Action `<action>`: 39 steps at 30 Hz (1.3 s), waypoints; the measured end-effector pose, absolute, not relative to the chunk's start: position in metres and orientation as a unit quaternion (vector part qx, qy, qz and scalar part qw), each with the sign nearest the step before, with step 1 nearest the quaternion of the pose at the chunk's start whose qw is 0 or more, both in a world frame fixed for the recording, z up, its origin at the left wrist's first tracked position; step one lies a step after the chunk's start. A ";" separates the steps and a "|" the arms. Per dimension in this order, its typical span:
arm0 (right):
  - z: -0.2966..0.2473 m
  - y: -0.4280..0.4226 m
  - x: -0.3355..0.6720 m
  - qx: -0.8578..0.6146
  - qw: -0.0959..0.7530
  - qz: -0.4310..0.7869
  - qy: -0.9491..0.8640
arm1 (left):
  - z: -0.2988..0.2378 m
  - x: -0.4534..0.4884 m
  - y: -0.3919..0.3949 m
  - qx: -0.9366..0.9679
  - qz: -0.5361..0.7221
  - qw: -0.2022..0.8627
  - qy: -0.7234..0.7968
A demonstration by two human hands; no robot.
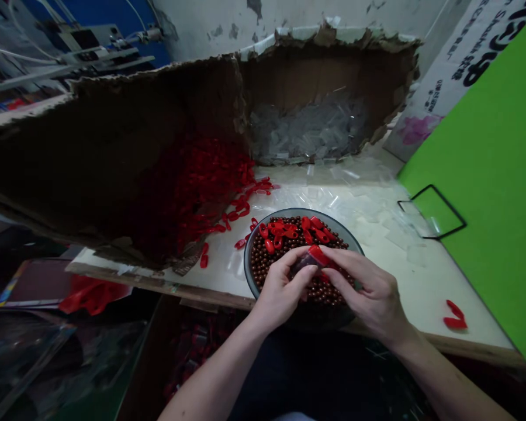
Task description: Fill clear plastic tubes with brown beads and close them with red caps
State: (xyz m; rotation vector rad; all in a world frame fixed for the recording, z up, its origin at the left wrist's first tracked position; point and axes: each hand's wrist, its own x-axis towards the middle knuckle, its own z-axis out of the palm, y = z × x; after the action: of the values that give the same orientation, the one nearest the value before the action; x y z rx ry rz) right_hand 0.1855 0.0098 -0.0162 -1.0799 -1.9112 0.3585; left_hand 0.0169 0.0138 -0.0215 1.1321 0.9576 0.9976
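Observation:
Above a grey bowl of brown beads, my two hands meet at one small item. My left hand is closed round a small clear container that looks dark inside. Fingers of my right hand pinch a red plastic cap at the container's end. Whether the cap is fully seated, I cannot tell, as fingers hide part of it. More red caps lie on top of the beads along the bowl's far side.
Behind the bowl stands a torn cardboard box, with a heap of red caps at left and clear plastic pieces at right. A green panel with a black wire handle borders the right. One red piece lies near the table's edge.

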 end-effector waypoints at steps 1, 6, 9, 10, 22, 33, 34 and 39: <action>-0.016 0.009 0.185 -0.433 0.443 0.131 -0.774 | -0.021 0.018 0.013 0.493 0.434 0.625 0.422; -0.018 0.004 0.184 -0.428 0.428 0.094 -0.791 | -0.016 0.015 0.011 0.531 0.428 0.589 0.434; -0.020 0.001 0.185 -0.422 0.425 0.110 -0.793 | -0.013 0.012 0.012 0.566 0.418 0.566 0.429; -0.021 0.000 0.186 -0.420 0.427 0.114 -0.793 | -0.012 0.012 0.012 0.575 0.415 0.562 0.427; -0.005 0.030 0.192 -0.489 0.530 0.388 -0.574 | -0.008 0.027 0.024 0.457 0.389 0.723 0.343; 0.010 0.055 0.157 -0.313 0.351 0.711 -0.523 | -0.003 0.021 0.016 0.528 0.247 0.720 0.378; 0.009 0.054 0.155 -0.316 0.352 0.703 -0.531 | -0.002 0.020 0.016 0.538 0.237 0.715 0.378; 0.009 0.049 0.154 -0.330 0.398 0.603 -0.608 | 0.004 0.019 0.014 0.564 0.229 0.691 0.389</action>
State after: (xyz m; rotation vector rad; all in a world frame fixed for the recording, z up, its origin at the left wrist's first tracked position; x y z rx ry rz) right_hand 0.1542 0.0492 0.0089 -0.8353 -1.5403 1.5259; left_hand 0.0192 0.0136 0.0039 1.2610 0.8690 0.5127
